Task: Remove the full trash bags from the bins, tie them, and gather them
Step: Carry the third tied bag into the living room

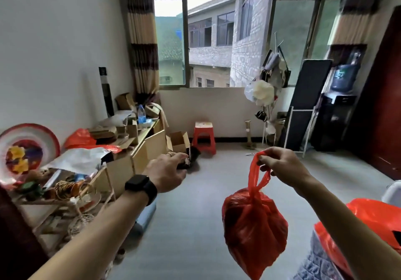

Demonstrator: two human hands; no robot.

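A full red trash bag (253, 227), knotted at its neck, hangs in the air at the lower middle. My right hand (280, 164) is shut on its two handle loops above the knot. My left hand (167, 173), with a black watch on the wrist, reaches forward palm down to the left of the bag, fingers loosely spread and nothing seen in it. At the lower right edge stands a grey mesh bin (321, 260) lined with another red bag (373, 219), partly cut off by the frame.
Cluttered low shelves (121, 166) with cardboard boxes, a water bottle (141, 113) and a red bag run along the left wall. A dark object (194, 155) lies on the floor beyond my left hand. A red stool (204, 136) stands under the window, and panels lean at the right.
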